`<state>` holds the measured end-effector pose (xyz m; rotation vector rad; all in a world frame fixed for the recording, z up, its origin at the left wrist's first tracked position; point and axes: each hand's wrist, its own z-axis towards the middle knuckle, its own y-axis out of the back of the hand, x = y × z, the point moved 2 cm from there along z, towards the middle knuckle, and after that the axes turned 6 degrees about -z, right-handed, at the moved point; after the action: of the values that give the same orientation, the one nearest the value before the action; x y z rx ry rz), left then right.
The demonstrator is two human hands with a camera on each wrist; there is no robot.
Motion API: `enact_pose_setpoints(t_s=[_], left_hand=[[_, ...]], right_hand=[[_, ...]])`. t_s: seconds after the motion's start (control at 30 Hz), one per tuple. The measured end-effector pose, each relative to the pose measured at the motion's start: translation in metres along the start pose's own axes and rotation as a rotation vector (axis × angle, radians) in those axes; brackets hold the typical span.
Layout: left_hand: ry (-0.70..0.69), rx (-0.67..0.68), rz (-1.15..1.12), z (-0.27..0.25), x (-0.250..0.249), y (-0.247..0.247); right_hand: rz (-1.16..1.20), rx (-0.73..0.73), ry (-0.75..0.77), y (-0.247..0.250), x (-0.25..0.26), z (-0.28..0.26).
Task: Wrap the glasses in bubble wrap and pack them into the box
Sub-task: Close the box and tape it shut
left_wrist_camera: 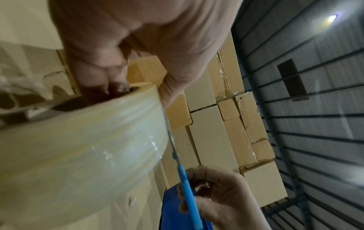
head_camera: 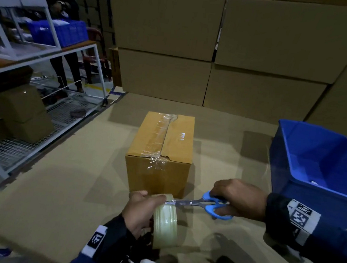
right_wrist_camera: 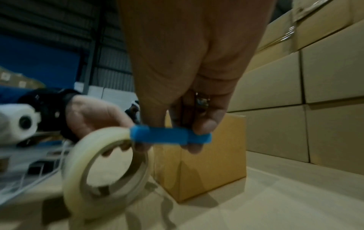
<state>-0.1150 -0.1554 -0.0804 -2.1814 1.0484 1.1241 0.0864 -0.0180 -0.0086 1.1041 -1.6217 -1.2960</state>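
A small brown cardboard box (head_camera: pixel 159 151) stands closed on the cardboard-covered surface, with clear tape along its top seam and down its near face. Just in front of it my left hand (head_camera: pixel 142 209) grips a roll of clear packing tape (head_camera: pixel 166 222), fingers through the core (left_wrist_camera: pixel 110 87). My right hand (head_camera: pixel 236 199) holds blue-handled scissors (head_camera: pixel 214 205), whose blades meet the top of the roll (left_wrist_camera: pixel 169 137). In the right wrist view the tape roll (right_wrist_camera: pixel 106 171) and the blue scissor handle (right_wrist_camera: pixel 169 136) sit before the box (right_wrist_camera: pixel 199 155). No glasses or bubble wrap show.
A blue plastic bin (head_camera: pixel 323 168) stands at the right. Large stacked cartons (head_camera: pixel 219 50) wall off the back. At the left is a white metal rack (head_camera: pixel 48 54) with a blue crate (head_camera: pixel 59 31), a box below it, and a person behind it.
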Motion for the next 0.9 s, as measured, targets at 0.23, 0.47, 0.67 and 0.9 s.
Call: enact_pose_setpoints(t_s=[0.23, 0.47, 0.67, 0.9], left_hand=[[-0.102, 0.028, -0.017, -0.006, 0.003, -0.028], [-0.193, 0.224, -0.024, -0.02, -0.004, -0.088], [-0.158, 0.414, 0.037, -0.03, 0.008, -0.146], [-0.159, 0.669, 0.13, -0.042, 0.026, -0.204]], right_hand=[[0.14, -0.495, -0.05, -0.003, 0.021, -0.047], [0.791, -0.542, -0.559, -0.064, 0.052, -0.064], [1.204, -0.865, -0.792, -0.064, 0.038, -0.09], [1.158, -1.062, -0.977, -0.077, 0.02, -0.137]])
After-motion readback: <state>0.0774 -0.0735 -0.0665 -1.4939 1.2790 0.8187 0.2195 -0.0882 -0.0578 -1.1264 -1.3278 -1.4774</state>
